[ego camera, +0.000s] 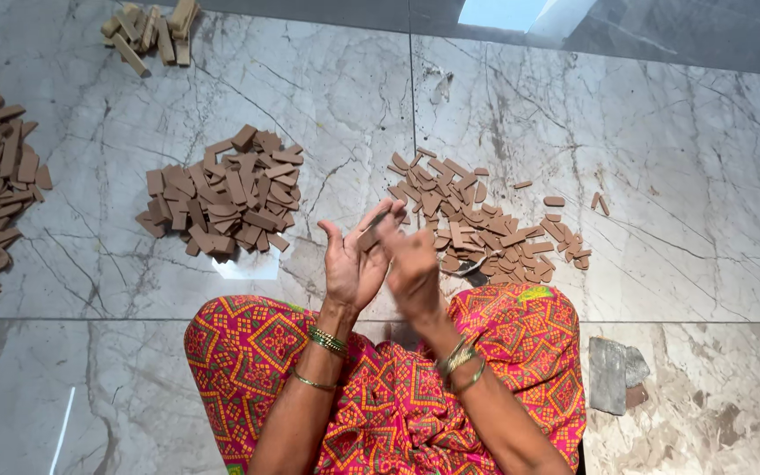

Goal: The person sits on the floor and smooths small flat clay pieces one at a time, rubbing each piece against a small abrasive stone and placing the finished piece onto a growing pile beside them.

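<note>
Both hands meet above the lap: left hand (351,266) open-palmed, blurred right hand (412,266) pinching a small flat brown clay strip (373,230) (long axis slanting up-right) against it.

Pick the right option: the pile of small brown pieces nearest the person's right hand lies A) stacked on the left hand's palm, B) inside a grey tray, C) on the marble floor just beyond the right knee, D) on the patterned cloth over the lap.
C: the scattered brown pieces lie directly on the marble floor, just past the right hand and the patterned cloth.
</note>
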Motion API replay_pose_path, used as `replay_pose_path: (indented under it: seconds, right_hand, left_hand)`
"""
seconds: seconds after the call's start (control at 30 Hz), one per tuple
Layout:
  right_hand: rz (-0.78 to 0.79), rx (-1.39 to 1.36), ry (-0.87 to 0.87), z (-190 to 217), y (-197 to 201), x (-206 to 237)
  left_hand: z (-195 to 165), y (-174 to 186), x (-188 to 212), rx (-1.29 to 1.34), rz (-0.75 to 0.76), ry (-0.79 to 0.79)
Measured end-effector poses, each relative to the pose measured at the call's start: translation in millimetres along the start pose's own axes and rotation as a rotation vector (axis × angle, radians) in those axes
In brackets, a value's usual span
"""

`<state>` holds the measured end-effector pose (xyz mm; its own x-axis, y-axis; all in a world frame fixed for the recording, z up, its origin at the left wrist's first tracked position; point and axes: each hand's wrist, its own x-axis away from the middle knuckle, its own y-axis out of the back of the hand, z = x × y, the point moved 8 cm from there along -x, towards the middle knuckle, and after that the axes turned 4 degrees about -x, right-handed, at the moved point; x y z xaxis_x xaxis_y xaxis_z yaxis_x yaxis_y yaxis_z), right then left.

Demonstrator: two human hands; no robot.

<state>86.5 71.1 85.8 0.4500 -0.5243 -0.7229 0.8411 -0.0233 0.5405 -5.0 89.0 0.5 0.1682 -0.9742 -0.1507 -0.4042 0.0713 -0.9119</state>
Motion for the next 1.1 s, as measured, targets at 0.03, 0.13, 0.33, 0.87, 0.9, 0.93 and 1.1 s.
replay_pose_path:
  seconds: [0.03,0.13,0.33,0.87,0.9,0.93,1.1]
  right_hand:
    - [-0.019,-0.012,-0.102,-9.8,3.9,0.2]
    - [0.054,-0.312,-0.342,-27.4,-1.0,11.4]
    - [0.015,-0.506,-0.271,-14.8,-10.9,20.4]
    - [0.081,-0.818,-0.802,-74.1,-43.6,41.7]
    - [0.087,-0.774,-0.756,-68.7,-41.4,38.3]
    - [0.090,-0.729,-0.706,-65.2,-37.8,33.6]
    - [0.361,-0.912,-0.788,-82.6,-36.1,15.9]
  left_hand:
    - [1.8,5.5,-0.7,-0.010,-0.033,-0.014]
    - [2.7,21.8,-5.3,-0.064,-0.109,-0.082]
    - [0.7,34.4,-4.5,-0.235,-0.226,-0.183]
    - [-18.3,29.5,8.9,-0.819,-0.448,-0.438]
    - [-19.6,22.0,12.7,-0.906,-0.438,-0.471]
    - [-22.6,14.8,14.9,-0.991,-0.422,-0.506]
    - [-29.1,36.0,6.8,-0.503,-0.406,-0.277]
